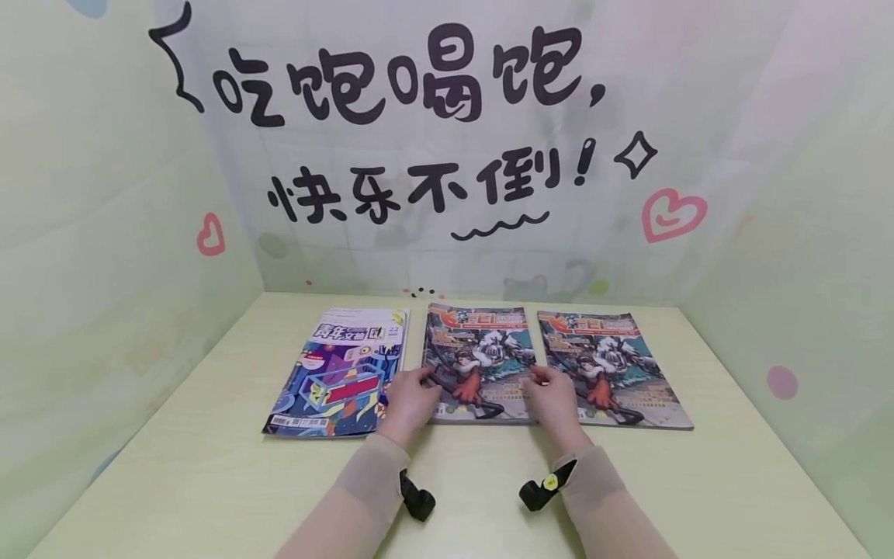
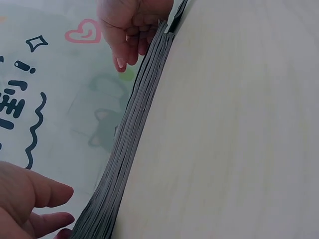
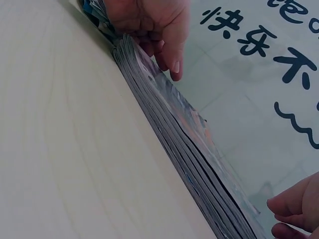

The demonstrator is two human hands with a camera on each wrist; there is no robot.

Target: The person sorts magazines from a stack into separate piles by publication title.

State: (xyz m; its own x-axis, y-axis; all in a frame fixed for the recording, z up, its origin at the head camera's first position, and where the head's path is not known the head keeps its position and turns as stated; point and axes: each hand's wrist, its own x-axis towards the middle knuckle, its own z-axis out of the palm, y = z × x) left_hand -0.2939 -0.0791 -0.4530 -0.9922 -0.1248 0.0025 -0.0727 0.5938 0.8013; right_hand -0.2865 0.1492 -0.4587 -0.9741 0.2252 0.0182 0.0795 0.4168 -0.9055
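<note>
- Lying near desk [image 1: 475,497] back edge: magazine stack [image 1: 485,341], between purple magazine [image 1: 335,380] and matching magazine [image 1: 618,365].
- Left hand [image 1: 410,401] at stack's left side, fingers slightly parted; contact unclear.
- Right hand [image 1: 555,404] at its right side, likewise.

left forearm [image 1: 352,493] and right forearm [image 1: 608,489]: both sleeved in beige, extended forward from the lower edge of the head view, angled inward. left hand [image 1: 412,401] and right hand [image 1: 555,400]: level with one another, apart, thumb sides facing inward. left thumb [image 2: 52,193] extended, visible fingers spaced below it. right thumb [image 3: 290,200] likewise extended, fingers beneath. wrists near straight.
</note>
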